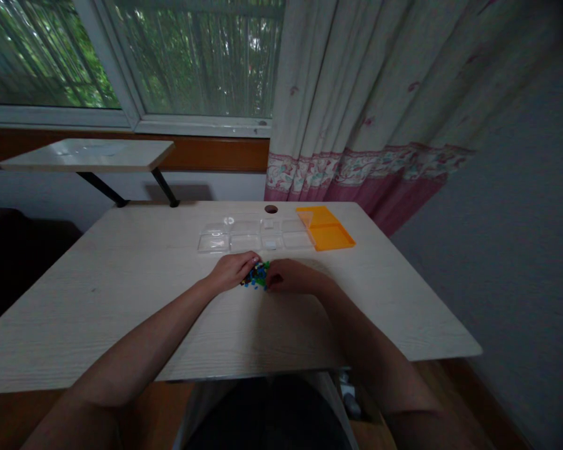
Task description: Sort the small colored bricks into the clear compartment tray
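A small pile of tiny colored pieces (255,275), blue, green, yellow and dark, lies on the table between my hands. They are too small for me to tell their kind. My left hand (233,270) rests palm down at the pile's left edge, its fingers stretched out toward the pieces. At the right edge, my right hand (291,276) has its fingers curled down to the pile; whatever is between the fingertips is hidden. Just beyond both hands stands a clear plastic tray (229,234) divided into several compartments. Small pale pieces appear in some of them.
Right of the tray lies an orange plastic tray (331,237), slightly overlapped by clear plastic. A round hole (271,209) is near the back edge of the pale wooden table (145,262). A raised shelf (94,156) stands back left; a curtain (338,125) hangs behind.
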{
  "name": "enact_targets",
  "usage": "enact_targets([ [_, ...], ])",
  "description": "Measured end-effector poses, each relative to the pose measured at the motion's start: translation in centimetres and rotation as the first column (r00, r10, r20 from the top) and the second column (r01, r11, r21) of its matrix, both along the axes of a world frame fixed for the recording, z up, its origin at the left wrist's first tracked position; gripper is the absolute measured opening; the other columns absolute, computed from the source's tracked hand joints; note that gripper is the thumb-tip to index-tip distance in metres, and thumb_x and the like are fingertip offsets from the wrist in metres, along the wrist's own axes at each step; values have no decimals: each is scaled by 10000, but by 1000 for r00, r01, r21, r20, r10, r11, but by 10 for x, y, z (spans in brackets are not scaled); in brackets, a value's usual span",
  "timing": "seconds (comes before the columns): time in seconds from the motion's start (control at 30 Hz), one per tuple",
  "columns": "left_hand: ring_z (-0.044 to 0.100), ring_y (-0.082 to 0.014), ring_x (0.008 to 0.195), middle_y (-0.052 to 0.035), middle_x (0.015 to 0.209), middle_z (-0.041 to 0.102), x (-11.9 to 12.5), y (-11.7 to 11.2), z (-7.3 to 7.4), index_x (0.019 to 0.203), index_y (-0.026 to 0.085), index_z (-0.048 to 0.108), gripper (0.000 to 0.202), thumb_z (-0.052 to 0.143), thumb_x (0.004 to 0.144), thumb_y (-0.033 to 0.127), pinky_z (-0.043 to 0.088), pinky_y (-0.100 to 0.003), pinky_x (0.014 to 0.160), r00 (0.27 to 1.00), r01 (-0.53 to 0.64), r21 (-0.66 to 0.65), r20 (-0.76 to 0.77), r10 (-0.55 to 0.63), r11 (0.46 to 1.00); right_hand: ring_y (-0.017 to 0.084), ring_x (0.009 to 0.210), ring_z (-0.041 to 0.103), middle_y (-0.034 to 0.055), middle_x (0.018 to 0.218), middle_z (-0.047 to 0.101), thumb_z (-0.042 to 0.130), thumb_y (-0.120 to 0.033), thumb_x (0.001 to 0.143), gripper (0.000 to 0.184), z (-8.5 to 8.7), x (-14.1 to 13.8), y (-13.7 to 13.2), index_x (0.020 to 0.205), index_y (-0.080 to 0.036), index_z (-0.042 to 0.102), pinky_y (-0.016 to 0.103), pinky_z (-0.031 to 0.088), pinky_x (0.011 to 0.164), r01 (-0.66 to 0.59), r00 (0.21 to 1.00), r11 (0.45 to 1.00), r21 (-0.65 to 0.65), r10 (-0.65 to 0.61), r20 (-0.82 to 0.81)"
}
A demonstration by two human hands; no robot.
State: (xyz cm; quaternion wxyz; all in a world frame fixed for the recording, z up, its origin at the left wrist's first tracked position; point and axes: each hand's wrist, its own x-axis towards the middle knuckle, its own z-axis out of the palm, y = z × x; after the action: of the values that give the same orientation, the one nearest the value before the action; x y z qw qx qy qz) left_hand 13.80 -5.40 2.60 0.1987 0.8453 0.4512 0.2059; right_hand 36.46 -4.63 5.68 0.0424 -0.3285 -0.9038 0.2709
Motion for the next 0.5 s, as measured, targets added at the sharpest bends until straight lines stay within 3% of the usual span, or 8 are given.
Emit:
enact_targets([
  [0.37,676,-177,967,-15,1047,727,1,-3,3,1151,262,631,436,262,1038,466,473,-264,846,1000,-4,-13,9,4,1000,144,780,587,18,844,671,697,-115,763,106,-1,6,4,821,-186,749,240,417,721,23,994,1000,14,-21,-107],
  [0.5,678,-179,930,-13,1007,729,0,-1,3,1140,262,641,429,279,1033,466,471,-262,815,1000,-12,-20,6,12,1000,132,730,562,8,784,624,700,-152,794,48,0,6,9,817,-181,730,244,419,701,178,948,982,62,-154,-278],
])
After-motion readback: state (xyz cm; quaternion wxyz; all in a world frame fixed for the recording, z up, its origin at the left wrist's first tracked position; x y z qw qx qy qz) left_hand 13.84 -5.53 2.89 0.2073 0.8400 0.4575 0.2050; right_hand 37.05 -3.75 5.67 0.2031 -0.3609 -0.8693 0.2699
